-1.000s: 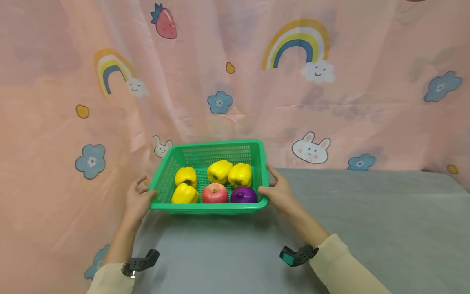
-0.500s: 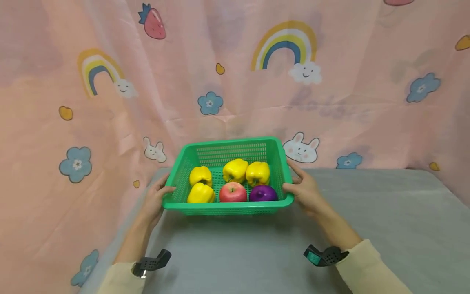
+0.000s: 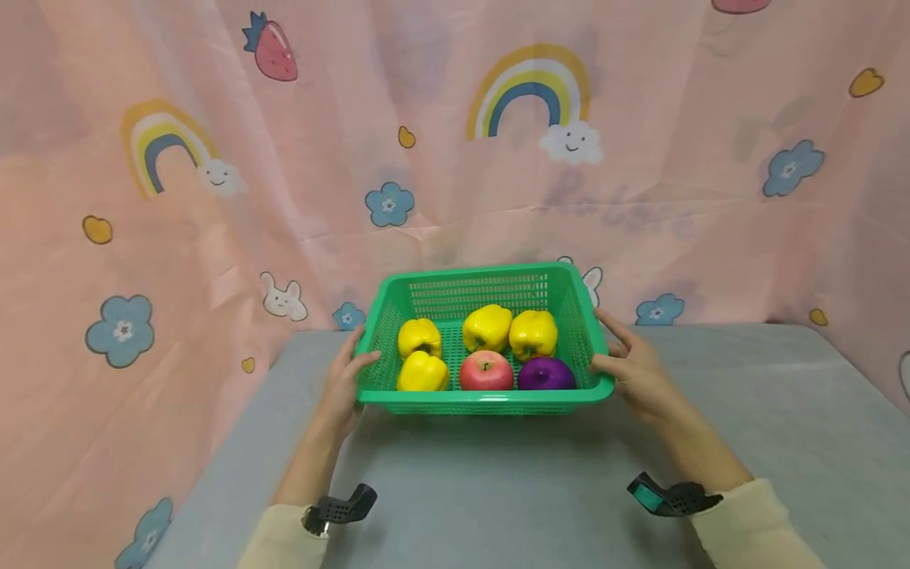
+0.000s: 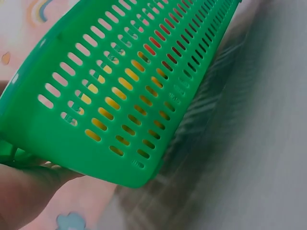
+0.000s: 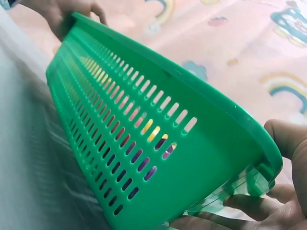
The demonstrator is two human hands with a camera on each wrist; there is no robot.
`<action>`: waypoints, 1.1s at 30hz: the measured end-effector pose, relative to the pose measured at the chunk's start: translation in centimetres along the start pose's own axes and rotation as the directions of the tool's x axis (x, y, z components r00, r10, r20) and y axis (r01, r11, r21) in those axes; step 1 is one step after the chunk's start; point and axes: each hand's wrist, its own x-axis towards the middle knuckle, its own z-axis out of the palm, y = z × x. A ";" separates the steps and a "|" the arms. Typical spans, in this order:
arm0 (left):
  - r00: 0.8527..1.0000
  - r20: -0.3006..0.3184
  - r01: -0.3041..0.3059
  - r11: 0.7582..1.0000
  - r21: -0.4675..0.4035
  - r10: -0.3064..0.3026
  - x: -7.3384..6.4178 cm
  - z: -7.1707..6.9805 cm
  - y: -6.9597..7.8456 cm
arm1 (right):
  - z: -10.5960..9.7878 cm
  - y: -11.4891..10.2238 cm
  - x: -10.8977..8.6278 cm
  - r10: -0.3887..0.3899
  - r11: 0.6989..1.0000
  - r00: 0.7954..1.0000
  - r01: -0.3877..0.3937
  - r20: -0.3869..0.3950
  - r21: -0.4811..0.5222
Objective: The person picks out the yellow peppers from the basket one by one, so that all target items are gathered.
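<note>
Both hands hold a green plastic basket point(image 3: 483, 397) by its two short ends, level in front of the pink cloth. My left hand point(image 3: 343, 393) grips the left end, thumb over the rim. At the other end my right hand point(image 3: 645, 381) has its thumb on the rim, and the right wrist view shows its fingers point(image 5: 254, 207) curled under. Inside lie several yellow bell peppers point(image 3: 487, 327), a red apple point(image 3: 486, 371) and a round purple onion point(image 3: 546, 374). The front wall hides the lower part of the front ones. A shadow falls on the table beneath the basket.
A grey-covered table point(image 3: 498, 490) runs under the basket and off to the right. Behind it hangs a pink cloth point(image 3: 455, 221) printed with rainbows, flowers and rabbits. Each wrist wears a black band with a small device point(image 3: 348, 506).
Both hands have carried the basket to the right, away from the table's left edge. The head view has turned slightly right, and the contents keep their arrangement.
</note>
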 end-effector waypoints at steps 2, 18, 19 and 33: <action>1.000 -0.007 -0.011 1.000 0.025 0.011 0.2 1.0 -0.3 | -1.1 0.2 -0.1 -0.026 0.999 1.000 0.026 0.015 0.023; 0.995 -0.003 -0.102 0.993 0.061 0.102 2.5 7.4 -1.2 | -8.3 1.2 -1.2 -0.081 0.986 0.996 0.074 0.044 0.152; 0.994 0.004 -0.105 0.993 0.047 0.105 2.6 7.5 -1.2 | -8.5 1.2 -1.2 -0.084 0.985 0.996 0.076 0.043 0.154; 0.996 0.067 -0.053 0.999 -0.010 0.054 3.1 6.0 -2.8 | -9.2 3.1 -0.9 -0.031 0.994 0.991 0.017 0.128 0.106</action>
